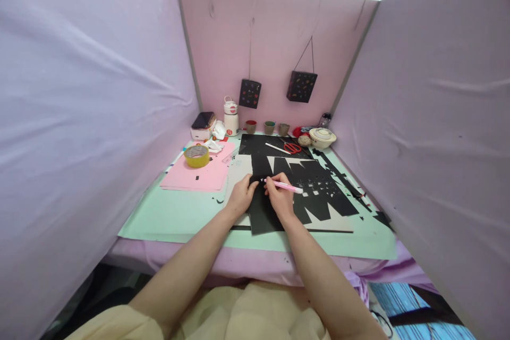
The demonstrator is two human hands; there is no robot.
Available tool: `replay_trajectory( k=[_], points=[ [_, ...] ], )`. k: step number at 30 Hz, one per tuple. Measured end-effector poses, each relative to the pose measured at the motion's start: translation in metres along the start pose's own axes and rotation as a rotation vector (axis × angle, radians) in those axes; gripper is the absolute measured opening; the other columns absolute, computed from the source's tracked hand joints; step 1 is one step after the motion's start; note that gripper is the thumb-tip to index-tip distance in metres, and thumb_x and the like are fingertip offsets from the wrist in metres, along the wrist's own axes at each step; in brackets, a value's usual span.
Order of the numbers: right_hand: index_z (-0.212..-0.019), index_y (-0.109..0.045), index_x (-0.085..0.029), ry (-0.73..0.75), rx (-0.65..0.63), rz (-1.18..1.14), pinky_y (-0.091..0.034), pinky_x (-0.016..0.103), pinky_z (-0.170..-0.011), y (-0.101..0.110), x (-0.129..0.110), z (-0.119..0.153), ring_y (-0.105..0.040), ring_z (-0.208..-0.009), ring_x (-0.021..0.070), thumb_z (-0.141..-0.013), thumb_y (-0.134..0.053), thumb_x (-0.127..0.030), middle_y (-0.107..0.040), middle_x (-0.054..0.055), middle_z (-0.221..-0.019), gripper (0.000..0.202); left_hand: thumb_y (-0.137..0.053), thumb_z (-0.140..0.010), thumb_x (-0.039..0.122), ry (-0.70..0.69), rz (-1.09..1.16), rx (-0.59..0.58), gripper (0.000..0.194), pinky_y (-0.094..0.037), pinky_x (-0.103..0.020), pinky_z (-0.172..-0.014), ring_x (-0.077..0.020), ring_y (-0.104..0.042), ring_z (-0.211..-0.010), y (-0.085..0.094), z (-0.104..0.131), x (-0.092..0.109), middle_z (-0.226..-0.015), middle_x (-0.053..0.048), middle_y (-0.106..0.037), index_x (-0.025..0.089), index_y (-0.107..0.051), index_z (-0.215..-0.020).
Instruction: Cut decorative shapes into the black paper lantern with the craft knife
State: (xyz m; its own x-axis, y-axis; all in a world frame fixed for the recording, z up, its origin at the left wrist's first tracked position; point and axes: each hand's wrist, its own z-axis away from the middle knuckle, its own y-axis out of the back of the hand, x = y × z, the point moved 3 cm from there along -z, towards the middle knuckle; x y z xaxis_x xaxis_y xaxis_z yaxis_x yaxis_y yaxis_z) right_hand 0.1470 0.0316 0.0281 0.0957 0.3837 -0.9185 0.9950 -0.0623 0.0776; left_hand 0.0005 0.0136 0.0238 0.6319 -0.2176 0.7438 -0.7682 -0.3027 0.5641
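Note:
My left hand (pixel 240 196) is closed at the left edge of a narrow strip of black paper (pixel 263 215), thumb and fingers pressed against it. In my right hand (pixel 282 200) is a slim pink pen-shaped cutter (pixel 289 187) with a pale rear end, its tip down on the strip close to my left thumb. Small pale spots show on the strip there. Under the strip lies a grey board (pixel 239 167). To the right, a black sheet with jagged edges and small cut-out holes (pixel 295 172) rests on that board.
Pink paper (pixel 191 178) with a yellow tape roll (pixel 196 156) lies left. Red-handled scissors (pixel 292 148) and a white pen (pixel 278 148) rest on black paper behind. Small cups (pixel 269 127), a lidded bowl (pixel 322 138) and a bottle (pixel 231 119) line the back. Black scraps lie right.

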Motion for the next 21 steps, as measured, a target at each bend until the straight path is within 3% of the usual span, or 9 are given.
replay_trajectory(
  k=[21],
  points=[
    [-0.073,-0.049,-0.023,-0.021,-0.001,-0.020,-0.044,0.025,-0.052,0.0004,0.0020,-0.0003,-0.059,-0.051,0.0141,-0.088,-0.059,-0.043,-0.064,-0.003,-0.060,0.027,-0.057,-0.096,0.036,0.012,0.012,-0.015,0.028,-0.056,-0.038,-0.081,-0.0181,-0.064,-0.093,-0.0002,0.0005,0.0001,-0.110,-0.007,-0.064,0.015,-0.061,-0.114]
  ],
)
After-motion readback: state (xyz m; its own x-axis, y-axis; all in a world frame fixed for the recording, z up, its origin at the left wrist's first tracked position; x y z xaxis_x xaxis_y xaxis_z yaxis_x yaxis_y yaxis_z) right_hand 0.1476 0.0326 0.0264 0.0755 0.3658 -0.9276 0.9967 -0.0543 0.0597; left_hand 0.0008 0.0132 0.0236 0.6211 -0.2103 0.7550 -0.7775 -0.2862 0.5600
